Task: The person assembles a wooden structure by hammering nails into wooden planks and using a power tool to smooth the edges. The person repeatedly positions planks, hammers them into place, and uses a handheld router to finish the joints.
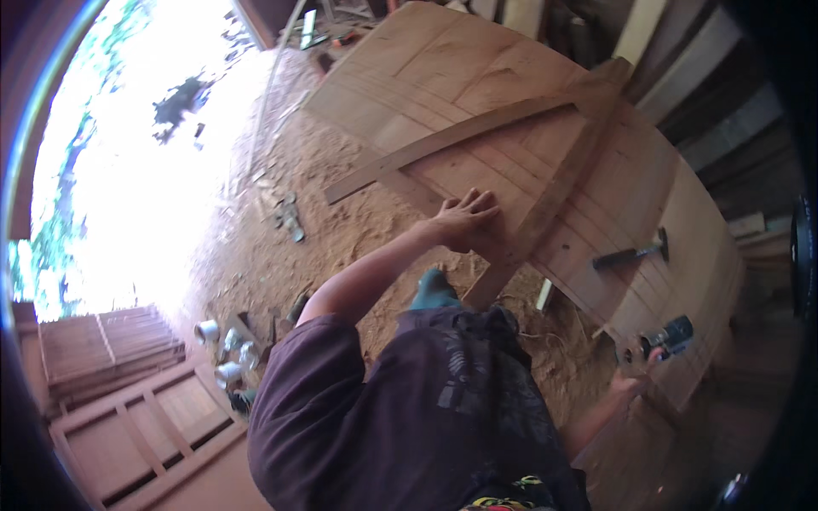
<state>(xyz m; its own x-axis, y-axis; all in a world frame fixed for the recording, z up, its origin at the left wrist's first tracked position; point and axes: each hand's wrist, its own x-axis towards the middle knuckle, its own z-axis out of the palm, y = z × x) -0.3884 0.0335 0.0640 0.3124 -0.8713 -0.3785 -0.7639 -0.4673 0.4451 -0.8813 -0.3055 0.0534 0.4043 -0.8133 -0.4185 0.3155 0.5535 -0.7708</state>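
A large wooden panel (pixel 477 64) with grooved lines lies in front of me. My left hand (pixel 469 220) rests at its near edge, fingers spread, beside a wooden batten (pixel 558 183) that crosses the panel. A thinner wooden strip (pixel 452 136) meets that batten at an angle. At the lower right, my right hand (pixel 632 379) is closed around a handheld power tool (pixel 671 337), dark with a teal tint; its exact kind is unclear. A hammer (pixel 630 255) with a dark handle lies on the panel between my hands.
Sawdust and shavings cover the floor (pixel 341 221). Timber boards (pixel 716 94) lean at the far right. Framed wooden panels (pixel 145 434) lie at the lower left, near several metallic cans (pixel 228 373). My foot (pixel 434 289) stands close to the panel's edge.
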